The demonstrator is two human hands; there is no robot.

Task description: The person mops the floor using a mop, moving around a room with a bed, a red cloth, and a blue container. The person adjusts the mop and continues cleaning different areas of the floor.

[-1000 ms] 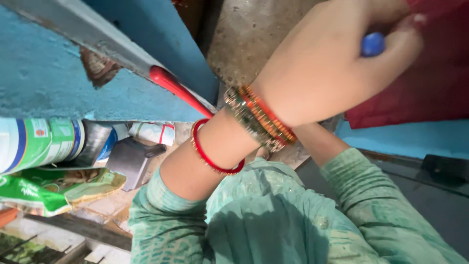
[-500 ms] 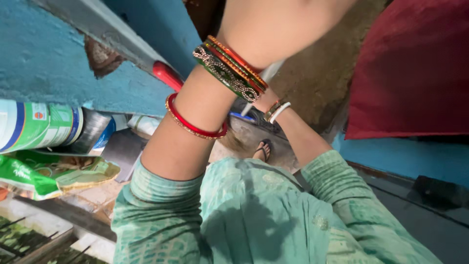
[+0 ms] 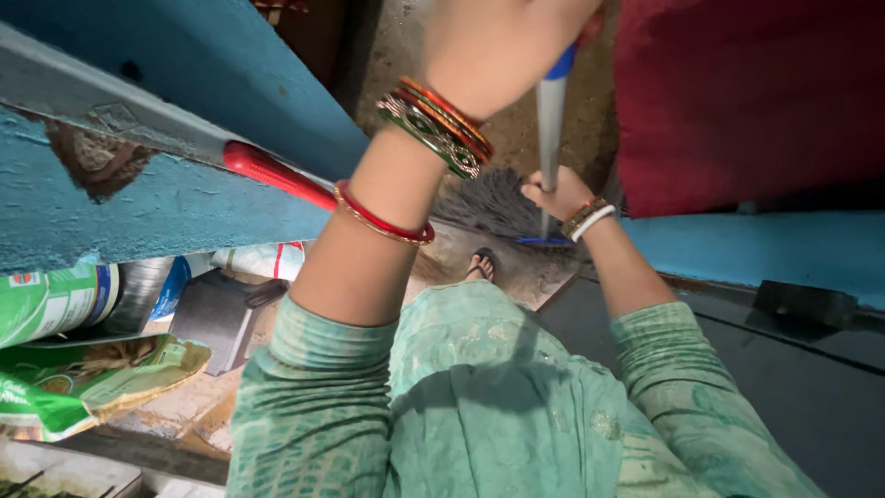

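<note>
The broom (image 3: 550, 120) stands nearly upright, its pale handle with a blue band running down to grey bristles (image 3: 493, 201) spread on the concrete floor (image 3: 590, 138). The left hand (image 3: 502, 41) is closed around the handle's upper part, near the top edge of the view; the right hand (image 3: 556, 194) grips it lower down, just above the bristles. A sandalled foot (image 3: 481, 265) stands just beside the bristles. The floor strip is narrow: a blue wall (image 3: 277, 83) with a red-handled tool (image 3: 277, 173) hems it on the left, a dark red cloth (image 3: 747, 101) on the right.
</note>
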